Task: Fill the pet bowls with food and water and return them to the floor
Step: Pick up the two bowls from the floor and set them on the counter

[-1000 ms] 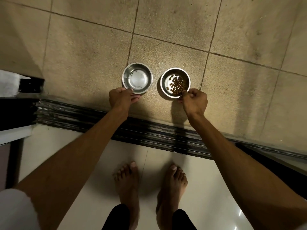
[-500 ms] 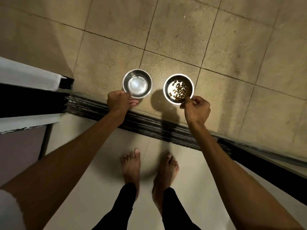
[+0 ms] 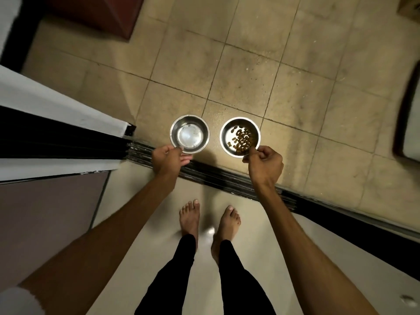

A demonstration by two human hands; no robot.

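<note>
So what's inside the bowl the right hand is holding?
Brown kibble pieces lie in a loose pile inside the steel bowl, with bare metal around them. The right hand pinches the near rim, and its fingers cover a little of the contents there.

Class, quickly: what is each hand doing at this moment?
Left hand: grips the near rim of the water bowl.
Right hand: pinches the near rim of the food bowl.

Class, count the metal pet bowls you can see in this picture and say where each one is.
2. The water bowl is held at its near rim by the left hand; the food bowl, with kibble, is to its right, held by the right hand. None looks hidden.
</note>
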